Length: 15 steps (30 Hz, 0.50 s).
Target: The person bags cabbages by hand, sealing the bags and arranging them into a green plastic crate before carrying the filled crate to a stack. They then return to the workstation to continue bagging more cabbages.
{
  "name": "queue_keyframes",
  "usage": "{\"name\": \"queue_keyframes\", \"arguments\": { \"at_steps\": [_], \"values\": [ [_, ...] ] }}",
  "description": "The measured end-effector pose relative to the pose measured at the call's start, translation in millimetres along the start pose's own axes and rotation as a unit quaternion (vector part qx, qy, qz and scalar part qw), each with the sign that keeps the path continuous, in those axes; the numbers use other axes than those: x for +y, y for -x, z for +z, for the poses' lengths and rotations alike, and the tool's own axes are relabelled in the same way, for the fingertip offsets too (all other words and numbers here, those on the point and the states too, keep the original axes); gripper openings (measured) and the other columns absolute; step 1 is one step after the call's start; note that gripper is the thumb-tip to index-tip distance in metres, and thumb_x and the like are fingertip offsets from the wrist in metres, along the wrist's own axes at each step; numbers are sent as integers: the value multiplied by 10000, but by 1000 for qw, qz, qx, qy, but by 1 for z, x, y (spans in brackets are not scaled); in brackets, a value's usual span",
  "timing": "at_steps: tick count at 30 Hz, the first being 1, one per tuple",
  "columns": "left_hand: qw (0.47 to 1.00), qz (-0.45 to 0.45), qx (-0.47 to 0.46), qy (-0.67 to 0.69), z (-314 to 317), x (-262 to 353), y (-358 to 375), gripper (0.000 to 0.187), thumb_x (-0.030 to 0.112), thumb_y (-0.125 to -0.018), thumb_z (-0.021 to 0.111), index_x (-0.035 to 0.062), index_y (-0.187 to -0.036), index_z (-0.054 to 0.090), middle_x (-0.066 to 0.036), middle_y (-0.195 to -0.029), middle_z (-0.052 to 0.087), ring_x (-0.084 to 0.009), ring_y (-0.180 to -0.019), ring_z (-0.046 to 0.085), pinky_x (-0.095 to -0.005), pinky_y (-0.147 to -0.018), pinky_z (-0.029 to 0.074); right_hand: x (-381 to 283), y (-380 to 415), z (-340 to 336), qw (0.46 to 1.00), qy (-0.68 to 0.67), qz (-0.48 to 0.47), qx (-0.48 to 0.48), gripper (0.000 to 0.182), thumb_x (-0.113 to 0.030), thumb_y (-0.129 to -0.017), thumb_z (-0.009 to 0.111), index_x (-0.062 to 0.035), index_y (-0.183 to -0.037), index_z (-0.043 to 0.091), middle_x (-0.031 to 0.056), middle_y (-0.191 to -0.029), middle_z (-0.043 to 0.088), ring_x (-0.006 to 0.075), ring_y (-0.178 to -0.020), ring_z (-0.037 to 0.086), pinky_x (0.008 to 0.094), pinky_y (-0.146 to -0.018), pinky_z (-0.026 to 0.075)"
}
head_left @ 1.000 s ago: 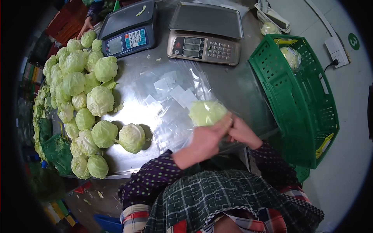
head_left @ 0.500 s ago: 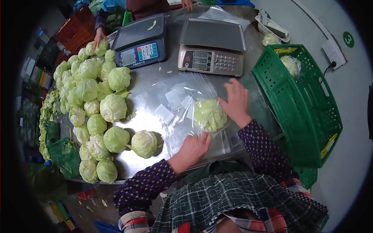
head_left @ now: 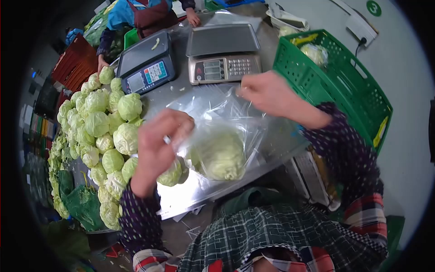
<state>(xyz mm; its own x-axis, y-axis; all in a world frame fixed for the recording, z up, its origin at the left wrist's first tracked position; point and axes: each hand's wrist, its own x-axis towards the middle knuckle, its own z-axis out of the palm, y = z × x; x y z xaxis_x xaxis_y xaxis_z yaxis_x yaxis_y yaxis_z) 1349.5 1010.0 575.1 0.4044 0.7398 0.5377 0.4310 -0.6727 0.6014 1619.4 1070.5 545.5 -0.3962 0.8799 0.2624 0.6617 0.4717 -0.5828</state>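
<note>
A pale green cabbage [head_left: 224, 156] sits inside a clear plastic bag [head_left: 253, 136], somewhat blurred, near the front edge of the metal table. At the bag's upper left side, my left hand [head_left: 163, 140] pinches the film with curled fingers. My right hand [head_left: 267, 93] is closed on the bag's upper right side, in front of the silver scale. The film stretches between the two hands above the cabbage. Another loose cabbage [head_left: 170, 174] lies partly hidden behind my left wrist.
Many cabbages [head_left: 97, 122] are heaped on the left. A dark scale [head_left: 147, 68] and a silver scale [head_left: 224, 54] stand at the back. To the right is a green crate [head_left: 335, 77] holding a bagged cabbage. Across the table, a co-worker's hand [head_left: 103, 63] touches the heap.
My hands have risen and spread apart, lifting the bag's sides around the cabbage. The bagged cabbage has come nearer the front edge. The head view has shifted; the co-worker shows more.
</note>
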Motion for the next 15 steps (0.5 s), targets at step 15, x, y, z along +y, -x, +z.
{"name": "queue_keyframes", "arguments": {
  "at_steps": [15],
  "values": [
    [992,55,-94,-59,89,55,135,204,25,-647,733,58,-828,647,-44,-762,589,-183,-617,607,-290,-490,482,10,130,-18,947,228,10,-225,179,-195,-763,680,-82,-898,649,103,-755,629,293,-731,620,388,-650,478]
  ]
}}
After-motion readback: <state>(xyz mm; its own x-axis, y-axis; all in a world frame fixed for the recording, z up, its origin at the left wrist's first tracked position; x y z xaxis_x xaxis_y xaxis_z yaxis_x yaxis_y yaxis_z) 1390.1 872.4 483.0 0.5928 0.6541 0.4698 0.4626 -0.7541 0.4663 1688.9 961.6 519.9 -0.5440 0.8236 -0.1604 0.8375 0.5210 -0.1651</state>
